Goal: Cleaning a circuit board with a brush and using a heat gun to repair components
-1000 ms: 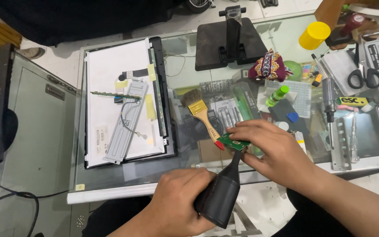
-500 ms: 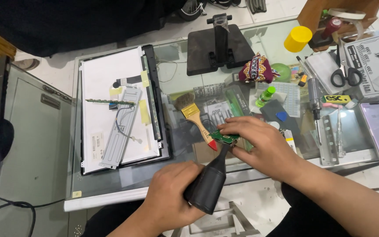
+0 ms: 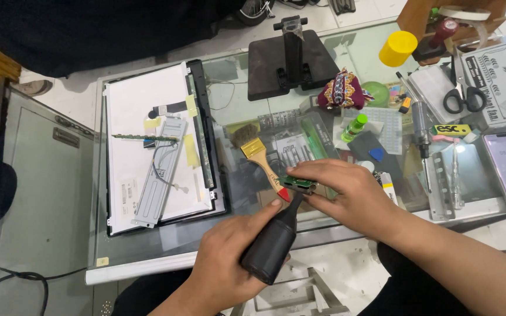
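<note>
Black blower aimed at a small green circuit board over the glass table.

The left hand (image 3: 229,257) is wrapped closed around the black rubber blower (image 3: 273,243), its nozzle tip pointing up at the small green circuit board (image 3: 297,184), which the right hand (image 3: 346,196) pinches by its edges just above the near rim of the glass table (image 3: 165,246). The board looks light, thin and stiff, likely fragile (bare components on its face), so an edge grip suits it; the blower's bulb seems soft and squeezable, best held around its fat body. A paintbrush (image 3: 262,161) lies just beside the board, and an opened display panel (image 3: 153,143) rests further left.
</note>
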